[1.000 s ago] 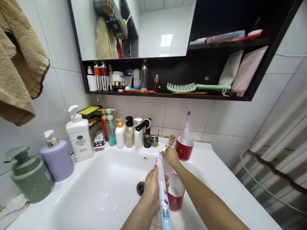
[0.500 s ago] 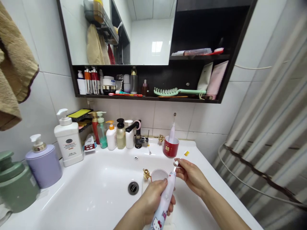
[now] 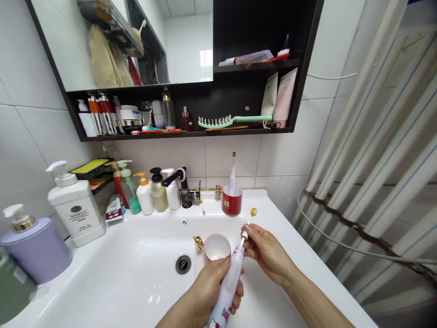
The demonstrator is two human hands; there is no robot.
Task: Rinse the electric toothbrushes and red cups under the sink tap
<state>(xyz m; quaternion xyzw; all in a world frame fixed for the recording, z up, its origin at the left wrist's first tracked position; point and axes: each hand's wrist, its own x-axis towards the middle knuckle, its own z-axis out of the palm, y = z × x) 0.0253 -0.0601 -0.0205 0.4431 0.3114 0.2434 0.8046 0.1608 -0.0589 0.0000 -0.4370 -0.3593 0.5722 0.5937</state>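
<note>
My left hand is wrapped round the pale pink and blue handle of an electric toothbrush, tilted up over the basin. My right hand pinches a toothbrush head with yellow bristles pointing up. The head's lower end meets the metal shaft at the top of the handle; how far it sits on the shaft I cannot tell. Just behind my left hand, a white-lined cup with a gold handle stands in the basin. On the rim behind, a red cup holds another electric toothbrush.
A black faucet rises at the back of the white sink. Several pump bottles line the rim to its left, among them a large white one. A dark cabinet with toiletries hangs above. Pipes run along the right wall.
The view has turned, so everything sits further left. The brush head in my right hand has tipped more upright and lines up with the handle's shaft. Both hands keep their holds.
</note>
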